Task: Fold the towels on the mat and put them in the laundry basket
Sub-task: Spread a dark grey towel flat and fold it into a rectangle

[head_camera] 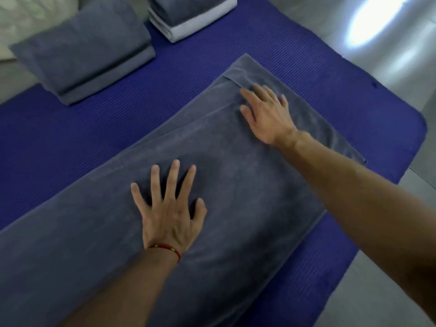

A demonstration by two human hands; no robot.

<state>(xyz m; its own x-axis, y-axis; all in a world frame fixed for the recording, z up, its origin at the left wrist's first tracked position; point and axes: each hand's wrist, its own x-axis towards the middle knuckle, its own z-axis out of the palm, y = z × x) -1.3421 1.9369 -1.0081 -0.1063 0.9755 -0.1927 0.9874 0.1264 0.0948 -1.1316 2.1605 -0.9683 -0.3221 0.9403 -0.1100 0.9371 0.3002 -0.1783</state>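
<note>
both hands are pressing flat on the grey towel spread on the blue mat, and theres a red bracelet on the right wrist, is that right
Not quite: the red bracelet is on the left wrist, not the right. The head view shows it just behind the left hand. The rest holds: the left hand and the right hand both press flat on the grey towel spread on the blue mat.

A long grey terry towel (236,185) lies flat, folded lengthwise, diagonally across the blue ribbed mat (118,128). Two folded grey towels sit at the mat's far edge: one (82,50) at the left corner, one (191,15) mid-edge.
</note>
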